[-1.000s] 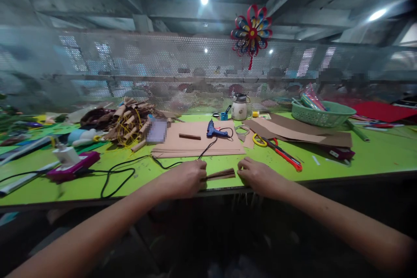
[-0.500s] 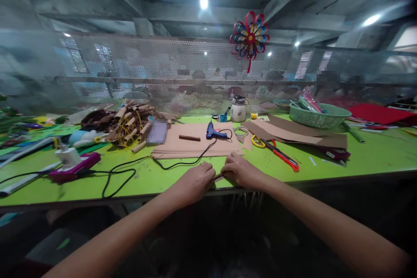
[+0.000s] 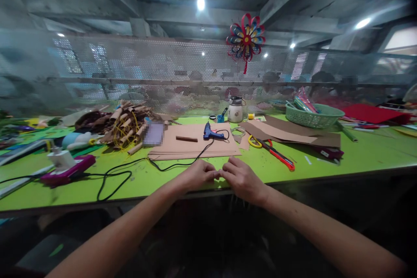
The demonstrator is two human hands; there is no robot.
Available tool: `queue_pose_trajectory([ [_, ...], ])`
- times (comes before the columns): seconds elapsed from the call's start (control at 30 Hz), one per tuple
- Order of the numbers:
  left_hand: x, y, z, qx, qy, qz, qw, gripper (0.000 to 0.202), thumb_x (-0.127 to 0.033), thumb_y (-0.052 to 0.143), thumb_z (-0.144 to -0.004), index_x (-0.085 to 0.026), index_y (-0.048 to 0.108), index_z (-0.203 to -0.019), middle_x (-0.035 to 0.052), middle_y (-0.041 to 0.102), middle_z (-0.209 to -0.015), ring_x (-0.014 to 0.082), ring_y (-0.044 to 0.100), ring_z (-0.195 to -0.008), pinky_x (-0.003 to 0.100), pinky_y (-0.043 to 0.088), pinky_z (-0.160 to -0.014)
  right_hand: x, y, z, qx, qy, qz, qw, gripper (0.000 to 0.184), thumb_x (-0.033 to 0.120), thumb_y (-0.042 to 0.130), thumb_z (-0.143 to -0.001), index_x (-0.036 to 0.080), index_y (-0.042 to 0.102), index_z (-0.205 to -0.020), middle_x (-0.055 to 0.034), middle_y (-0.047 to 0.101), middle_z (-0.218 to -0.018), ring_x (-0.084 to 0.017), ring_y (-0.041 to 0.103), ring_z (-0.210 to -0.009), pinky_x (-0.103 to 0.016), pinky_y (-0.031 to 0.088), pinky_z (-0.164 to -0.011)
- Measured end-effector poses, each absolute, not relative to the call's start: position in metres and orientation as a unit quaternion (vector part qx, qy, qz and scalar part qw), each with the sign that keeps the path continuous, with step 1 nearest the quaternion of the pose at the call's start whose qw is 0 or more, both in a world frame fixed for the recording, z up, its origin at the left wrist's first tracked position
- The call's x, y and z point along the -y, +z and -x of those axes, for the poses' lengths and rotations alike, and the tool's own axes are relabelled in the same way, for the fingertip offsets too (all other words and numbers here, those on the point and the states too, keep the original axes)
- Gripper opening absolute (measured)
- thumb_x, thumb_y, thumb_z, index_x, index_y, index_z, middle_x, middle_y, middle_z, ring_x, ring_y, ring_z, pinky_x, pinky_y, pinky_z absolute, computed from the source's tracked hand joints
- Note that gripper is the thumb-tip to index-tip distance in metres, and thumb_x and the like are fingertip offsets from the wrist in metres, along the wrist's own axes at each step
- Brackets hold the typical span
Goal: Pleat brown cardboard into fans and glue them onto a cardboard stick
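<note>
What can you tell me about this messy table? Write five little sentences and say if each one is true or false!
1. The blue glue gun lies on brown cardboard sheets. True.
2. The left hand and the right hand are far apart. False: the left hand and right hand are close together, fingertips nearly meeting.
3. A white charger sits on a purple power strip. True.
4. The green basket is left of the glue gun. False: the green basket is to its right.
5. The tabletop is red. False: the tabletop is bright green.
</note>
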State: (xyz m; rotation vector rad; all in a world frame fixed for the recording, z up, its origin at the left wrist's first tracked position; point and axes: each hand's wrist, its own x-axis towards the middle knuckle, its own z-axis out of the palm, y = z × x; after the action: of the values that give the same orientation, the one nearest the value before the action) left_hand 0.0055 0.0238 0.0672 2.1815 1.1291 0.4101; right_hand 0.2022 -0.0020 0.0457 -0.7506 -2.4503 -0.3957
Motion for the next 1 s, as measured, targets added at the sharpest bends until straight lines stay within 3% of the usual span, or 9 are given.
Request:
queue_pose_trajectory([
  [0.1,-0.021,0.062,-0.004,-0.425,0.155,-0.853,0.259,0.038,-0.042,0.045,-0.087,-0.013,0.061,-0.069,-0.0007,0.055,-0.059,0.0109,0.044,-0.055,0.022,0.027,-0.051,0.003,0.054,-0.207,0.895,-0.057,0.307,0.319,0.011,0.018,0.054,-0.087,0.014,0.062,-0.094,-0.0099,0.055,-0.091,-0.022,0.045,-0.089,-0.036,0.041,-0.077],
  [0.17,-0.019,0.059,-0.004,-0.406,0.171,-0.880,0.175,0.034,-0.036,0.044,-0.089,-0.014,0.062,-0.073,0.0010,0.057,-0.063,0.0120,0.047,-0.059,0.023,0.029,-0.054,0.000,0.060,-0.212,0.888,-0.009,0.311,0.338,0.017,0.022,0.060,-0.084,0.015,0.062,-0.099,-0.0100,0.056,-0.093,-0.022,0.047,-0.091,-0.036,0.043,-0.079],
  [0.33,-0.014,0.055,-0.005,-0.312,0.224,-0.923,-0.002,0.027,-0.022,0.043,-0.091,-0.015,0.064,-0.076,0.0062,0.057,-0.078,0.0161,0.050,-0.077,0.026,0.036,-0.068,-0.011,0.058,-0.219,0.902,0.032,0.277,0.331,0.009,0.013,0.059,-0.084,0.017,0.067,-0.086,-0.0064,0.058,-0.079,-0.019,0.052,-0.080,-0.030,0.044,-0.069],
  [0.5,-0.010,0.044,-0.002,-0.286,0.217,-0.928,-0.095,0.022,-0.017,0.045,-0.090,-0.016,0.064,-0.078,0.0057,0.050,-0.079,0.0173,0.044,-0.076,0.029,0.035,-0.067,-0.012,0.045,-0.216,0.910,0.033,0.261,0.321,0.011,0.008,0.057,-0.083,0.016,0.065,-0.083,-0.0062,0.058,-0.078,-0.018,0.051,-0.077,-0.028,0.042,-0.066],
  [0.73,-0.007,0.036,0.005,-0.242,0.194,-0.941,-0.136,0.021,-0.014,0.040,-0.091,-0.015,0.061,-0.093,0.0073,0.050,-0.084,0.0203,0.041,-0.081,0.033,0.037,-0.073,-0.011,0.038,-0.212,0.922,0.023,0.262,0.284,0.009,0.012,0.055,-0.086,0.016,0.063,-0.084,-0.0060,0.058,-0.080,-0.017,0.050,-0.078,-0.028,0.040,-0.067],
  [1.0,-0.006,0.032,0.006,-0.240,0.217,-0.933,-0.155,0.018,-0.011,0.042,-0.089,-0.015,0.059,-0.093,0.0072,0.050,-0.084,0.0204,0.041,-0.080,0.034,0.039,-0.073,-0.008,0.037,-0.210,0.923,0.005,0.266,0.276,0.010,0.011,0.051,-0.088,0.015,0.060,-0.086,-0.0064,0.056,-0.080,-0.017,0.049,-0.078,-0.027,0.039,-0.066],
])
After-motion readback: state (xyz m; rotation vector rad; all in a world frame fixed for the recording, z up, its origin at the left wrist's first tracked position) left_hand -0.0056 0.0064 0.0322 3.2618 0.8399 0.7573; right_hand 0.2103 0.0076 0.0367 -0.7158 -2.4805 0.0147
